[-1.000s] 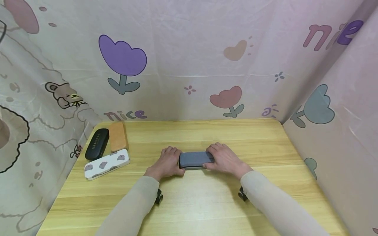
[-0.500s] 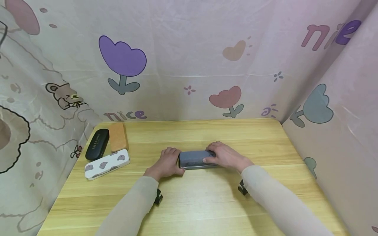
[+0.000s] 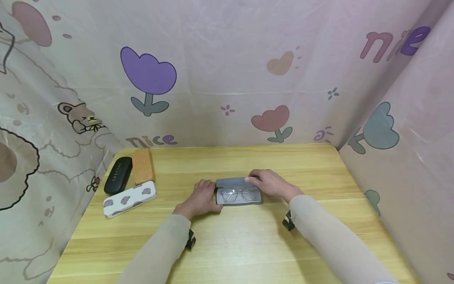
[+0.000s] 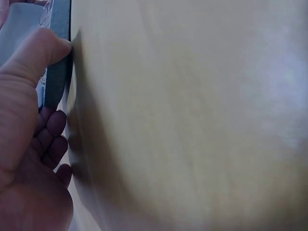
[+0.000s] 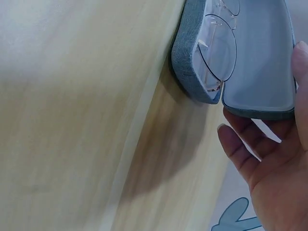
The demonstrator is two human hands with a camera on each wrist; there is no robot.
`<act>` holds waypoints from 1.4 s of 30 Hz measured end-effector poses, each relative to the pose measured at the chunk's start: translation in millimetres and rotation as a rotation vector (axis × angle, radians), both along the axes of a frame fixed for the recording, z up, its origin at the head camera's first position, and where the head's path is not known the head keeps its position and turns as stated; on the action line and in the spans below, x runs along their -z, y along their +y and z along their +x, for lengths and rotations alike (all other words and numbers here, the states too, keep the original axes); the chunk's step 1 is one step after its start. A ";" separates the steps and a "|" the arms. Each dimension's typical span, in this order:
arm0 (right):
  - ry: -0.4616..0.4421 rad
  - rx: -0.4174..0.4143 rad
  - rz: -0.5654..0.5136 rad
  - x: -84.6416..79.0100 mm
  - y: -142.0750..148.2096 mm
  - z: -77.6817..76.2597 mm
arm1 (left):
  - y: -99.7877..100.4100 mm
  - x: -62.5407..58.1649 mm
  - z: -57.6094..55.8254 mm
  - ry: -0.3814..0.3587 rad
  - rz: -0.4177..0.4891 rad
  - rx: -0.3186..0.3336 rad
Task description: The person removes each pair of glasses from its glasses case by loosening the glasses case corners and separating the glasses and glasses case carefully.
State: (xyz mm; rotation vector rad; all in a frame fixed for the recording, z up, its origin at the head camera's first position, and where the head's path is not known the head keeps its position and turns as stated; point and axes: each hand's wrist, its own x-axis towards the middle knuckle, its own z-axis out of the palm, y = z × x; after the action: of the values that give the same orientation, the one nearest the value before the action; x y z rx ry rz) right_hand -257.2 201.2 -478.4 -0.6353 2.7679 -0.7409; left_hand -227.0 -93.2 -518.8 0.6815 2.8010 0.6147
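A blue-grey glasses case (image 3: 231, 182) stands with its lid raised at the middle of the table. Inside its pale lower half lies a pair of thin-rimmed glasses (image 3: 239, 191); the right wrist view shows a round dark rim (image 5: 236, 45) against the lining. My left hand (image 3: 201, 199) grips the case's left end, its thumb (image 4: 45, 45) over the front wall and its fingers curled at the end. My right hand (image 3: 272, 184) holds the lid (image 5: 260, 57) near its right end, thumb on the lid's edge and fingers behind it.
At the table's left back lie a black glasses case (image 3: 118, 175), an orange case (image 3: 143, 166) and a white case with bear prints (image 3: 129, 199), close together. Printed curtains (image 3: 209, 51) hang round the back and sides of the wooden table (image 3: 241, 244).
The glasses case was closed; its lid has swung up and back in my right hand, uncovering the glasses. My left hand stays at the left end.
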 end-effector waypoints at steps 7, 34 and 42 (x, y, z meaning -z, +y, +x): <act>0.107 0.031 0.001 1.1 -3.8 7.5 | 0.2 1.3 2.4 -0.011 0.033 -0.037; 0.839 0.016 -0.007 18.0 -10.1 56.6 | 0.3 2.4 4.4 -0.027 0.021 -0.059; 0.912 -0.076 0.056 27.7 -25.3 61.8 | -0.2 3.6 4.2 -0.028 0.033 -0.069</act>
State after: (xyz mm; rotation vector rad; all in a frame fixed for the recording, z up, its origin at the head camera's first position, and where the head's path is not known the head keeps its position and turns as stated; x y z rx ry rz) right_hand -195.4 175.9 -506.1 -1.3240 3.4989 -0.3995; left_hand -222.8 -93.4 -522.4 0.5800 2.8043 0.6795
